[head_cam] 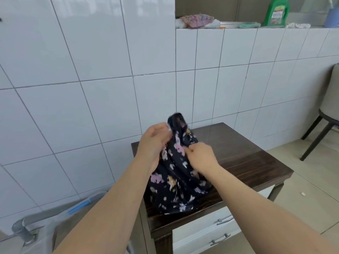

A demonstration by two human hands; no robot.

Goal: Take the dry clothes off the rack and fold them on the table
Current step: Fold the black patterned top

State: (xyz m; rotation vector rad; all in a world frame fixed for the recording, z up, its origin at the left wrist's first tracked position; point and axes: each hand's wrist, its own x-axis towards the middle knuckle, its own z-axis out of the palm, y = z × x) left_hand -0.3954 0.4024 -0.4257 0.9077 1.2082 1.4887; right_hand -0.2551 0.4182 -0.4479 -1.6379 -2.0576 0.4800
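Observation:
A dark navy garment (176,182) with pink, white and yellow flower print hangs bunched over the dark wooden table (247,162); its lower part rests on the tabletop. My left hand (155,142) grips the cloth near its top, on the left side. My right hand (200,155) pinches a fold a little lower, on the right side. The garment's top end pokes up blurred above my hands. No drying rack is in view.
White tiled wall stands right behind the table. A ledge above holds cloths (197,20) and a green detergent bottle (278,11). A dark-legged chair (322,114) is at the right. White drawers (211,233) sit under the table; a clear plastic bin (60,217) stands at left.

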